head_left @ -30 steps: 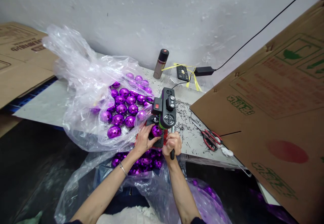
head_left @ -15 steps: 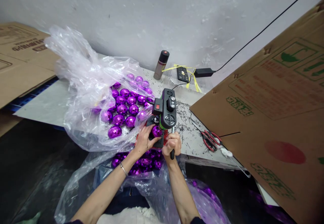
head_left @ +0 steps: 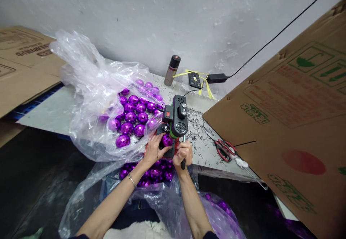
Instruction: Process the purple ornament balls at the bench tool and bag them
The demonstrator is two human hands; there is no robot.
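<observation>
My left hand [head_left: 154,149] holds a shiny purple faceted ball [head_left: 167,140] between thumb and fingers, on the dark base of a small black bench press [head_left: 179,116]. The press's head sits right over the ball. My right hand [head_left: 183,154] is wrapped round the press's lever handle [head_left: 183,164], its fist just right of the base. Several like purple balls [head_left: 139,130] lie in a clear plastic bag [head_left: 89,88] left of the press. More purple balls [head_left: 155,173] rest in plastic below my left wrist.
A dark-capped spray can [head_left: 172,70] stands near the wall. Behind the press lie a black keypad [head_left: 194,80], yellow ties and a power adapter [head_left: 217,78]. Red-handled scissors [head_left: 225,150] lie beside a large cardboard box [head_left: 292,116] at right. Black scraps litter the table [head_left: 199,152].
</observation>
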